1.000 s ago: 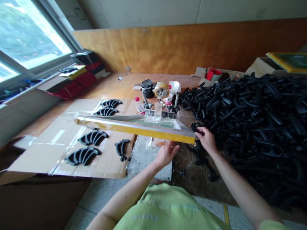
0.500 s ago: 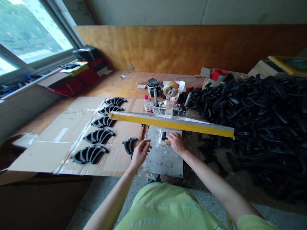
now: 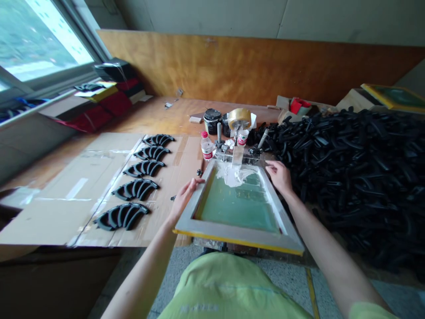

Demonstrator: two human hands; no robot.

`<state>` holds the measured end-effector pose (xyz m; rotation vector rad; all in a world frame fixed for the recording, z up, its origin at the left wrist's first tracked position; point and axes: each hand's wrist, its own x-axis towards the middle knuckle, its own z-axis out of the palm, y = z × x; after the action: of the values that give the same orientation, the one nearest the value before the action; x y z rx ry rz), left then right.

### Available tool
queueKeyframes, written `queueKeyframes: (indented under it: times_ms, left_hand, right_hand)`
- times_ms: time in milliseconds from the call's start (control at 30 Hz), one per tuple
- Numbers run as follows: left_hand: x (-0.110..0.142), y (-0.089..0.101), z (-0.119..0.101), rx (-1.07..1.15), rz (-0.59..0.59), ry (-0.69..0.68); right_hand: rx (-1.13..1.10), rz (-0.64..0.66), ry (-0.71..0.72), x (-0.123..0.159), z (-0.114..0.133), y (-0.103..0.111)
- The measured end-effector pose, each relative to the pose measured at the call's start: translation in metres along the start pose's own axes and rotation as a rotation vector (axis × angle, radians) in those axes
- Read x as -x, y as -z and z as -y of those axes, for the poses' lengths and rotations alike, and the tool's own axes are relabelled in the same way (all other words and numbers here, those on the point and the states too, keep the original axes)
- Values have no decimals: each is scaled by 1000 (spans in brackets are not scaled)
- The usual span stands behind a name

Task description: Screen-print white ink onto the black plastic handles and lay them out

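Note:
A screen printing frame [image 3: 244, 237], grey on top with a yellow front edge and green mesh, lies lowered over the work plate, which it hides. White paste [image 3: 234, 175] is smeared across the far part of its mesh. My left hand [image 3: 186, 195] is closed at the left rail, fingertips on its top. Toward the far end, my right hand [image 3: 279, 177] is closed at the right rail, fingers bent over it. A clamp with metal posts [image 3: 219, 132] stands at the frame's far end.
Fans of black curved plastic parts [image 3: 124, 216] lie in a column on cardboard [image 3: 63, 217] at left. A large heap of black parts [image 3: 352, 177] fills the right. Behind are a red-capped bottle [image 3: 206, 146], a black tub [image 3: 212, 120] and a tape roll [image 3: 239, 118].
The screen frame has swung down from its raised tilt and covers the plate and the black part there. My hands have moved apart from the plate to the frame's two sides.

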<state>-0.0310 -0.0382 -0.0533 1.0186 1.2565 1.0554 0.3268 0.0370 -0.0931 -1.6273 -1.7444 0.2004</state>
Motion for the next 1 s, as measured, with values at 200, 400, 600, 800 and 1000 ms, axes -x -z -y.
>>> queueKeyframes:
  times_ms: [200,400,600,800,1000]
  left_hand:
    - [1,10,81,-56,39,150]
    - [-9,10,110,-106,61,126]
    - [-9,11,112,-86,46,146]
    - [-7,10,110,-86,36,141]
    - [-4,8,102,-87,23,158]
  right_hand:
    - [200,277,292,-41,73,-60]
    - [354,459,319,-7,79,-76]
    - [157,616,665,35,75,-41]
    - [144,482,524,32,73,-49]
    - [89,495,606,56,71,-52]
